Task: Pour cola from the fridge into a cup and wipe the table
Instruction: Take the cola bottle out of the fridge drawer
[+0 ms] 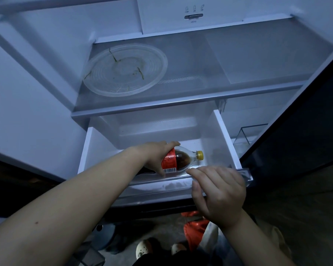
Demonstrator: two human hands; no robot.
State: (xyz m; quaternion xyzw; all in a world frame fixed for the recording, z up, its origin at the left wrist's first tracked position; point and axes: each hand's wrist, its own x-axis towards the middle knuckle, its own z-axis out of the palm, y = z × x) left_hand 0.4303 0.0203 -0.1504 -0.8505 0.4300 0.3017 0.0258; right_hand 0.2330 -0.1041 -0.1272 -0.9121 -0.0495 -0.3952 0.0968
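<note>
Low centre, in white plastic drawer (222, 139), left hand (156, 156) gripping rounded cola bottle (181, 160), right hand (219, 191) pinching drawer's clear rim.

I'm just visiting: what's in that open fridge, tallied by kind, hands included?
Cola bottle: 1, lying in the drawer, gripped by the left hand.
Round clear plate: 1, on the shelf above.
Pulled-out drawer: 1, its front held by the right hand.
Hands: 2.
Total: 5.
</note>
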